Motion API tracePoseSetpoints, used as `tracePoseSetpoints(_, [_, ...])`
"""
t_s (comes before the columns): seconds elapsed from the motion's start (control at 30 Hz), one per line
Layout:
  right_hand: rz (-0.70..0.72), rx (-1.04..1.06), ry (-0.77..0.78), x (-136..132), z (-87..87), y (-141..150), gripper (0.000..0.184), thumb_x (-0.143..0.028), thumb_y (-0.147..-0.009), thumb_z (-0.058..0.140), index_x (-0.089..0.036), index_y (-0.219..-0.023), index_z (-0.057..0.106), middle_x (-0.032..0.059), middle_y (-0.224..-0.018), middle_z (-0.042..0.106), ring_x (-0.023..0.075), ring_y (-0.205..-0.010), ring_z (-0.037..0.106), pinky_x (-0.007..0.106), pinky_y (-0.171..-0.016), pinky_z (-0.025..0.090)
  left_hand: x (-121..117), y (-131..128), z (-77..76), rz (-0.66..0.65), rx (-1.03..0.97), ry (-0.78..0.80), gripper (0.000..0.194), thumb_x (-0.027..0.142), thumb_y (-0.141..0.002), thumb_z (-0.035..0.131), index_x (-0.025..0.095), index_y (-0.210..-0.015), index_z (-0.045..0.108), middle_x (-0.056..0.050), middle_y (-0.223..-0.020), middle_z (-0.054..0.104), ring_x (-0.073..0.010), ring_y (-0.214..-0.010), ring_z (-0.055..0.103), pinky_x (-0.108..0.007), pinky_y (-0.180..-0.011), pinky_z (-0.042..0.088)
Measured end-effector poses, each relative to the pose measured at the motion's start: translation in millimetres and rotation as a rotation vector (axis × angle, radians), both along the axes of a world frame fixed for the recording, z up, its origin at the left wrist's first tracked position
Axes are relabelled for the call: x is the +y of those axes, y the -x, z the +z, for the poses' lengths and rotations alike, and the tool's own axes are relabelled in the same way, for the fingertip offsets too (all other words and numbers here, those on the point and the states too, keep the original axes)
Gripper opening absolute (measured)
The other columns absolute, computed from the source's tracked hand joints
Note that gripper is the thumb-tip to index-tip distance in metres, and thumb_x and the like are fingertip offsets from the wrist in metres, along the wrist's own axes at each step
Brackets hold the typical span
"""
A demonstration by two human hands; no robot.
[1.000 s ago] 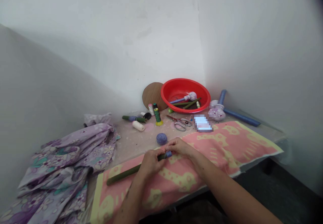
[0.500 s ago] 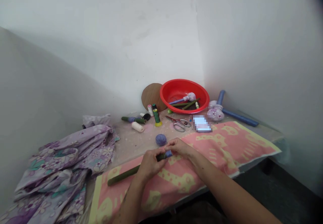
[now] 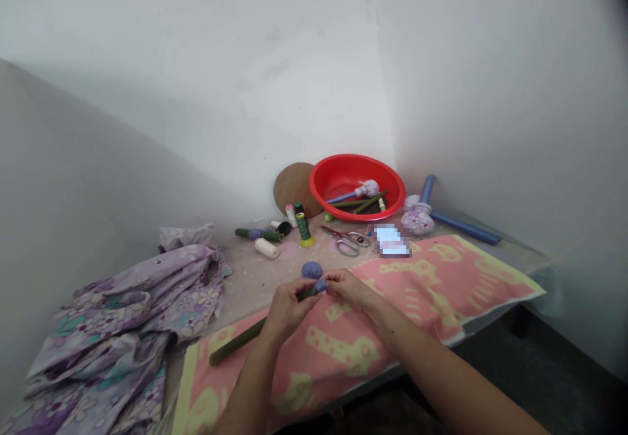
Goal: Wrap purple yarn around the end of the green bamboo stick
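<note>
My left hand [image 3: 286, 307] is closed round a dark green stick [image 3: 238, 343], which slants up to the right over the towel. Blue-purple wrapping [image 3: 320, 285] covers the stick's right end. At that end my right hand [image 3: 344, 286] pinches the blue-purple strip between thumb and fingers; the fingertips partly hide it. Just behind the hands lies a blue-purple ball [image 3: 312, 270] of wound material. Beneath both hands spreads a pink and yellow towel [image 3: 373, 356].
Scissors [image 3: 347, 242], a phone [image 3: 391, 241] and thread spools [image 3: 303, 231] lie farther back. Behind them a red basin [image 3: 318, 203] holds sticks. Floral fabric [image 3: 127, 311] is heaped at left; a cloth-headed blue stick [image 3: 466, 227] lies at right. Walls close off the back.
Both hands and the wrapped end of the stick have shifted slightly up and left. My right fingers have moved from above the wrapping to the tip's right side.
</note>
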State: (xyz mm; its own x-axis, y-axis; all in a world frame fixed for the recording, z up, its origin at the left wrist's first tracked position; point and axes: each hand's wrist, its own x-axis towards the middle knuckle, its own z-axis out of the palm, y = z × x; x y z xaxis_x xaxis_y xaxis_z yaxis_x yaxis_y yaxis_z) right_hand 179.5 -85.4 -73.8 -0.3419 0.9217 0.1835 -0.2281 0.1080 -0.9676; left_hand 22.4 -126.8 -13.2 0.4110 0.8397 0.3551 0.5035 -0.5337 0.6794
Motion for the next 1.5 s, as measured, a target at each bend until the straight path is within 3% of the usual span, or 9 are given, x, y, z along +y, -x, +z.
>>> tracePoseSetpoints(0.43, [-0.034, 0.021, 0.053, -5.8, 8.2, 2.0, 0.03, -0.038, -0.06, 0.059, -0.012, -0.075, 0.06, -0.0084, -0.042, 0.03, 0.0033, -0.038, 0.02, 0.02, -0.041, 0.012, 5.0, 0.9, 5.1, 0.005, -0.056, 0.09, 0.026, 0.026, -0.066, 0.055, 0.013, -0.087, 0.063, -0.003, -0.076, 0.064, -0.0137, -0.065, 0.056, -0.02, -0.058, 0.043])
tracePoseSetpoints(0.67, [-0.057, -0.057, -0.019, -4.7, 4.7, 4.3, 0.022, -0.034, -0.062, 0.055, -0.012, -0.062, 0.056, -0.0078, -0.042, 0.031, 0.0034, -0.038, 0.023, 0.019, -0.04, 0.015, 8.1, 0.5, 10.1, 0.032, -0.059, 0.099, 0.025, 0.021, -0.063, 0.056, 0.012, -0.085, 0.064, -0.004, -0.076, 0.066, -0.0159, -0.069, 0.058, -0.022, -0.062, 0.044])
tracePoseSetpoints(1.0, [-0.144, -0.263, -0.32, -3.4, -2.3, 5.6, 0.023, -0.03, -0.069, 0.048, -0.012, -0.061, 0.06, -0.0032, -0.047, 0.043, 0.0068, -0.045, 0.036, 0.019, -0.045, 0.027, 24.2, 4.6, 0.8, 0.066, -0.081, 0.056, 0.027, 0.021, -0.062, 0.056, 0.013, -0.087, 0.064, -0.004, -0.082, 0.066, -0.0175, -0.075, 0.059, -0.024, -0.068, 0.046])
tracePoseSetpoints(1.23, [-0.263, -0.434, -0.625, -3.1, -3.2, 2.9, 0.021, -0.029, -0.075, 0.048, -0.016, -0.074, 0.065, 0.0037, -0.075, 0.061, 0.0134, -0.069, 0.053, 0.021, -0.061, 0.037, 29.9, 5.5, -8.5, 0.13, 0.007, -0.066, 0.028, 0.021, -0.064, 0.055, 0.015, -0.09, 0.063, -0.004, -0.086, 0.066, -0.0172, -0.077, 0.06, -0.025, -0.07, 0.046])
tracePoseSetpoints(1.5, [-0.328, -0.544, -0.627, -8.7, -2.2, 1.3, 0.024, -0.03, -0.077, 0.045, -0.016, -0.075, 0.065, 0.0028, -0.07, 0.063, 0.0121, -0.062, 0.054, 0.019, -0.057, 0.036, 30.6, 5.3, -12.8, 0.197, 0.09, -0.109, 0.027, 0.023, -0.064, 0.056, 0.017, -0.09, 0.063, -0.003, -0.088, 0.066, -0.0165, -0.079, 0.059, -0.026, -0.072, 0.045])
